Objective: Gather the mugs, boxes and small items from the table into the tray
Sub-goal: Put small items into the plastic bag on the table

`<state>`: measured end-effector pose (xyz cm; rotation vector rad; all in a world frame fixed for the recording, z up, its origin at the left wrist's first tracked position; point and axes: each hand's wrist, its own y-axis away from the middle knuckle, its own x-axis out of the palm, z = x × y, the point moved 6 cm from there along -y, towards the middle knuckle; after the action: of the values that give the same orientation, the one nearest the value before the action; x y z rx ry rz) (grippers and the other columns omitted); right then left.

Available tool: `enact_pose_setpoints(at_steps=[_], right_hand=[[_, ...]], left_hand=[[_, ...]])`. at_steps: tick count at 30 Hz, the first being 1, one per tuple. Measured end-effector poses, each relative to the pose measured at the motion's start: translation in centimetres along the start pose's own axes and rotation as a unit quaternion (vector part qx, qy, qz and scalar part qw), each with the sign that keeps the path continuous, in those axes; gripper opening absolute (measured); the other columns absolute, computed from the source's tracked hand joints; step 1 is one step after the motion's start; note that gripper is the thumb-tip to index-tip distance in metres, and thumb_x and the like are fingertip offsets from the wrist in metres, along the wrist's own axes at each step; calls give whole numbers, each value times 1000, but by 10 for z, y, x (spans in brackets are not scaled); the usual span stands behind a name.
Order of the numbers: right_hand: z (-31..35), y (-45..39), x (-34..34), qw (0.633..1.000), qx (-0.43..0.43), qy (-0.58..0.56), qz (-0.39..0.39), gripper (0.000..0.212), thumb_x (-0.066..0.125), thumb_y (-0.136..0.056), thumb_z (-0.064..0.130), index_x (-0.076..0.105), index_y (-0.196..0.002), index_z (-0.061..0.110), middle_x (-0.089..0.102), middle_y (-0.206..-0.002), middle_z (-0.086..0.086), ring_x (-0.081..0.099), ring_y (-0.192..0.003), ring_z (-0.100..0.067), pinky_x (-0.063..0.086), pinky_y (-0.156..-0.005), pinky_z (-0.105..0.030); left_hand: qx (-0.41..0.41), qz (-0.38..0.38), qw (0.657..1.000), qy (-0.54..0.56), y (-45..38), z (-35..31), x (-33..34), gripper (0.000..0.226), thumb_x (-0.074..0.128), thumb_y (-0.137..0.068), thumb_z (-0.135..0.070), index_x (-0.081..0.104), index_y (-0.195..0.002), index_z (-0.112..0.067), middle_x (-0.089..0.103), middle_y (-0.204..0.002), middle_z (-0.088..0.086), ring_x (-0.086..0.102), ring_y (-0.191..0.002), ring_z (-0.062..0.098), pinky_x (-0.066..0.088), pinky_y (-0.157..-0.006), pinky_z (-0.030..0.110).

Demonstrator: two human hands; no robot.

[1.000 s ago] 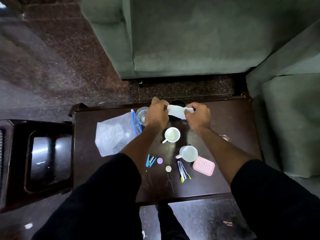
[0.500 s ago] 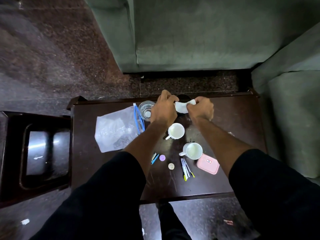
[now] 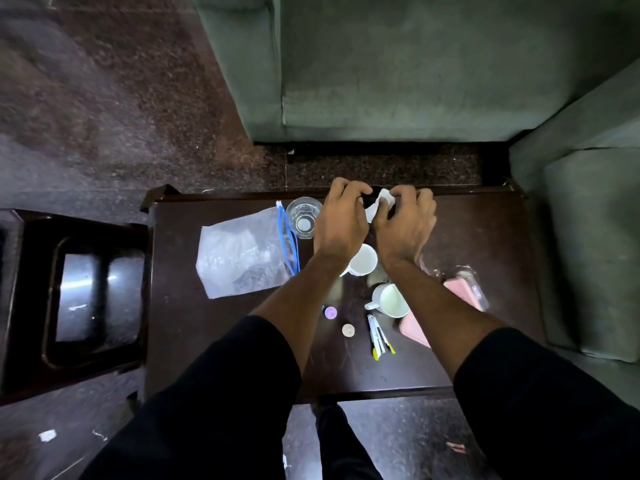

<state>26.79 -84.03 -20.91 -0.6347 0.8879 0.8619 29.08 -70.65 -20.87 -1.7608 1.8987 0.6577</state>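
- Gripping a crumpled white tissue (image 3: 381, 202) at the table's (image 3: 485, 237) far edge, the left hand (image 3: 341, 223) and right hand (image 3: 405, 225) both curl their fingers closed on it.
- Two glossy white mugs (image 3: 362, 260) stand just nearer; a pink box (image 3: 462, 292) lies right.
- A dark tray (image 3: 31, 306) sits left of the table.
- A crinkled plastic bag (image 3: 242, 254) and clear glass (image 3: 304, 216) lie left of the hands.

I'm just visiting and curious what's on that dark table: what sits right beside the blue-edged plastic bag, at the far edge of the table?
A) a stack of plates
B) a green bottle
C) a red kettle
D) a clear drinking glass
D: a clear glass stands upright at the far edge of the table, right next to the blue-zipped end of the plastic bag, just left of the person's left hand.
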Motion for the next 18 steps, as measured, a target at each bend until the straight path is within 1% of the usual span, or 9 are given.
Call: enact_pose_setpoints(at_steps=[2, 3, 6, 9, 11, 12, 14, 16, 18], right_hand=[[16, 17, 0, 999, -29, -45, -8, 15, 65, -90, 21, 66, -103, 14, 61, -104, -8, 57, -99, -31, 42, -82, -44], [26, 28, 2, 996, -42, -76, -5, 10, 63, -91, 17, 64, -100, 13, 62, -99, -7, 57, -95, -30, 44, -81, -44], [54, 67, 13, 985, -54, -163, 26, 3, 59, -95, 11, 62, -96, 8, 63, -95, -6, 56, -89, -28, 46, -81, -42], [79, 106, 32, 983, -41, -168, 66, 6, 61, -97, 12, 61, -94, 7, 64, -94, -9, 58, -90, -31, 46, -80, -42], [86, 128, 46, 985, -11, -148, 85, 15, 66, -95, 19, 62, -90, 5, 64, -92, -13, 59, -89, -34, 45, -80, -43], [87, 139, 54, 986, 15, -138, 96, 21, 69, -93, 23, 62, -89, 4, 64, -92, -14, 59, -90, -35, 44, -81, -43], [85, 157, 69, 981, 88, -118, 125, 31, 75, -87, 30, 60, -93, 4, 62, -101, -16, 58, -97, -35, 43, -85, -41], [81, 171, 87, 969, 160, -98, 160, 36, 78, -83, 28, 60, -100, 2, 62, -110, -19, 56, -106, -38, 43, -93, -43], [84, 182, 104, 955, 204, -99, 192, 33, 76, -83, 22, 60, -105, 3, 65, -112, -19, 58, -108, -38, 46, -92, -44]], left_hand=[[4, -40, 999, 27, 15, 4, -13, 25, 50, -103, -9, 70, -116, -16, 61, -121, 1, 66, -100, 20, 55, -78, 43], [1, -58, 998, 34, 22, 9, -22, 23, 50, -103, -10, 70, -114, -16, 61, -120, 0, 64, -100, 18, 54, -80, 41], [-39, -118, 991, 40, 41, 39, -52, 17, 50, -103, -13, 63, -110, -21, 58, -116, -6, 60, -105, 16, 51, -85, 35], [-101, -156, 983, 13, 60, 82, -83, 12, 51, -104, -18, 57, -111, -27, 56, -116, -14, 59, -106, 12, 49, -80, 32], [-133, -170, 976, -2, 70, 110, -101, 13, 52, -103, -16, 59, -111, -24, 61, -117, -11, 59, -108, 11, 50, -84, 33], [-145, -172, 974, -20, 75, 123, -110, 15, 52, -102, -12, 61, -111, -21, 63, -118, -7, 59, -110, 14, 51, -88, 35], [-159, -143, 972, -95, 83, 146, -123, 24, 56, -95, -5, 63, -113, -18, 64, -120, -1, 60, -111, 22, 51, -89, 40], [-153, -55, 969, -187, 88, 164, -124, 35, 61, -90, -5, 63, -123, -19, 60, -129, 4, 59, -114, 29, 49, -91, 42], [-122, 42, 961, -245, 92, 177, -118, 45, 62, -92, -14, 58, -137, -19, 53, -144, 8, 55, -123, 32, 45, -99, 42]])
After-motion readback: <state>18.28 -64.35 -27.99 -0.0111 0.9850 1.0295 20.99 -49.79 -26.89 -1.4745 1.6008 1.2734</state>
